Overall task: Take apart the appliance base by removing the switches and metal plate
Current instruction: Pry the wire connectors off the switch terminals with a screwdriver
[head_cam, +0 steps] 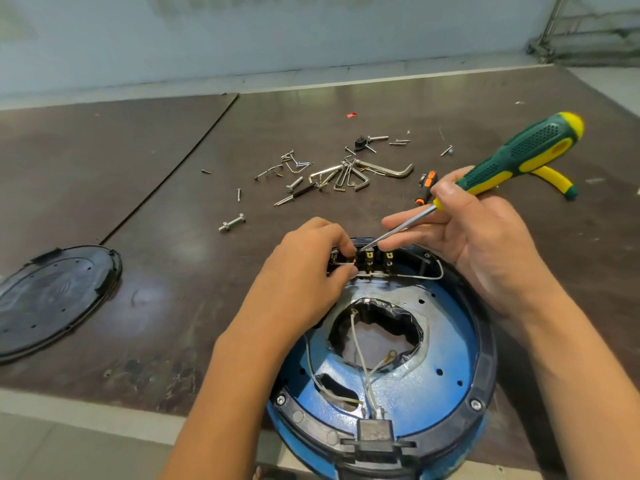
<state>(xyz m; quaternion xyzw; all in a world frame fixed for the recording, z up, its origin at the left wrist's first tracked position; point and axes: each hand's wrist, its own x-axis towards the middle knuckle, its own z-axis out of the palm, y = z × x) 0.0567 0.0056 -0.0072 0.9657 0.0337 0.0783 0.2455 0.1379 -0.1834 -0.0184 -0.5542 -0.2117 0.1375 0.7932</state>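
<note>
Left grip (311,265) pinches a switch (335,258) at the base's (486,344) far rim, right grip (485,237) holds the screwdriver (519,157). Best pry gently, those wires (433,276) look thin.

Workshop bench, I'd say.
A scuffed dark worktop (156,161) strewn with hex keys (349,176) and loose screws (239,194) (a small screwdriver (426,187) too).

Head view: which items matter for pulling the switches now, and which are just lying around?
In use: appliance base, switches pinched by left hand, green screwdriver in right hand.
Lying about: black cover, hex keys, loose screws, orange screwdriver.
</note>
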